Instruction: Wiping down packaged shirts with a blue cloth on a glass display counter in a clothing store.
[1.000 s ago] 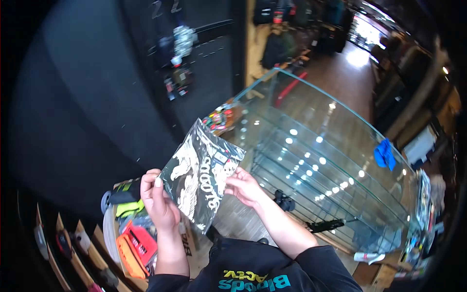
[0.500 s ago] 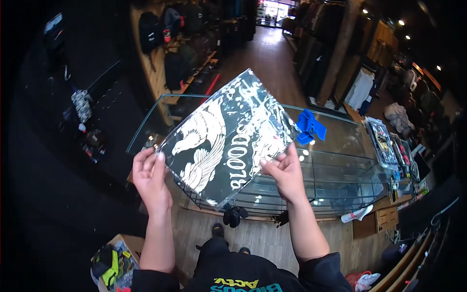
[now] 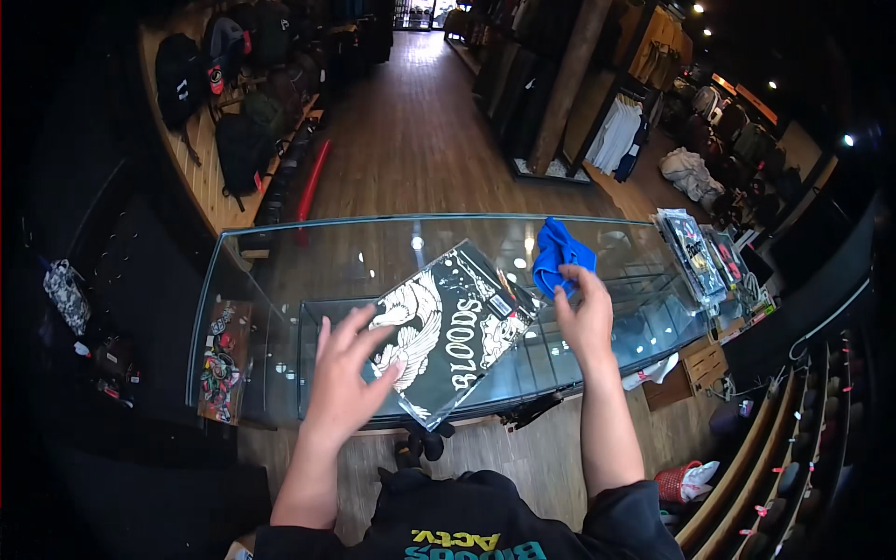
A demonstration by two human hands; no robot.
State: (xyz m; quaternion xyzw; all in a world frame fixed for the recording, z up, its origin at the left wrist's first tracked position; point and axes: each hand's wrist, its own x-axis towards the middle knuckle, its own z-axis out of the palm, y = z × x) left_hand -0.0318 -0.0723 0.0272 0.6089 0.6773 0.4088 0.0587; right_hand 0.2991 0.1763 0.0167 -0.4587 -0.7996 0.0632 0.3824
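Note:
A flat black folded cloth with a white bird print (image 3: 457, 331), in a clear plastic sleeve, lies slantwise on the glass counter (image 3: 327, 224). My left hand (image 3: 350, 378) is spread over its left edge, fingers apart; whether the fingertips touch the sleeve I cannot tell. Just beyond the sleeve's right corner sits a crumpled bright blue cloth (image 3: 560, 257). My right hand (image 3: 588, 322) is at the near right side of that cloth, thumb and fingers apart, holding nothing I can see.
Plastic-wrapped packages (image 3: 691, 257) are stacked at the counter's right end. Small goods (image 3: 222, 364) show through the glass at its left. Backpacks (image 3: 182, 84) hang on the far left wall. A red basket (image 3: 677, 483) stands at the lower right, beside a slatted rack (image 3: 756, 481).
The sleeved cloth, held up in both hands before, now lies on the counter. Both hands have let go of it, and the right has moved beside the blue cloth. The view has shifted right.

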